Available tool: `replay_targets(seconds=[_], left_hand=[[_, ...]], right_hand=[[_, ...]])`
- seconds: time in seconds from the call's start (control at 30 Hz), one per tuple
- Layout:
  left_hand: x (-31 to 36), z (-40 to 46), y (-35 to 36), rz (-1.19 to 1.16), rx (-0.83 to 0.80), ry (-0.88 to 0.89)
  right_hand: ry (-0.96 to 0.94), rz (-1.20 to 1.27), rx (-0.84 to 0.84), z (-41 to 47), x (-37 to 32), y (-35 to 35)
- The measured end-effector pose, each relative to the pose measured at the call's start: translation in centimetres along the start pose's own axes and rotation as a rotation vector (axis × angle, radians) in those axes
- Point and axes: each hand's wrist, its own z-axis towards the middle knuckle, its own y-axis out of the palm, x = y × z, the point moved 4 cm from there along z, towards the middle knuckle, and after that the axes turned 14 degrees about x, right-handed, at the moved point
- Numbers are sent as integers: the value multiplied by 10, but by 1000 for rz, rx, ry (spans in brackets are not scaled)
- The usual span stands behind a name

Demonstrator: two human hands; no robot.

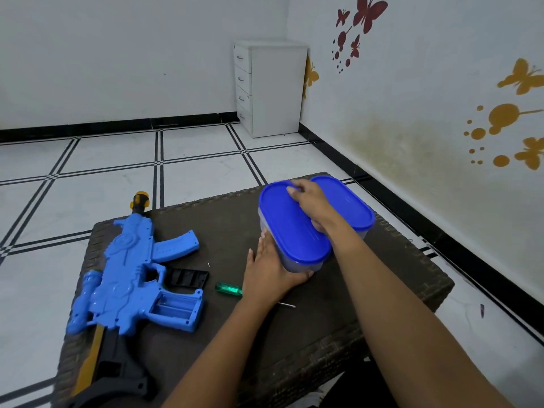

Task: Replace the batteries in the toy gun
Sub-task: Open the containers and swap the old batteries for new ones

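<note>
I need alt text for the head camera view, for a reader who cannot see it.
A person's right hand lifts the blue lid of a clear plastic container that the left hand steadies on a dark woven table. A blue toy gun with open battery compartment lies left, beside a green-handled screwdriver.

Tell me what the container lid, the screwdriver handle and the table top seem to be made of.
Container lid: likely plastic, smooth opaque blue with a soft sheen and moulded ridges. Screwdriver handle: probably clear hard plastic, since the green is see-through and glossy. Table top: dark brown and matte, with a woven-looking pattern along its edges; perhaps wicker or an imitation, I cannot tell.
</note>
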Motion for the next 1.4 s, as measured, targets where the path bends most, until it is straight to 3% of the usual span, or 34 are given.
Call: replay_targets(seconds=[0.13, 0.43, 0.93, 1.1, 1.27, 1.4], left_hand=[[-1, 1, 2, 0, 4, 13], [-4, 1, 4, -16, -24, 21], [-11, 3, 7, -60, -23, -11], [-12, 3, 7, -79, 0, -18], [-11, 4, 6, -80, 10, -2], [-7, 3, 3, -83, 0, 20]], right_hand=[[87, 164, 13, 2, 2, -6], [328, 284, -3, 11, 10, -5], [434, 345, -59, 10, 11, -8], [546, 416, -68, 9, 15, -13], [470, 369, 12, 8, 10, -11], [227, 300, 201, -5, -5, -29]])
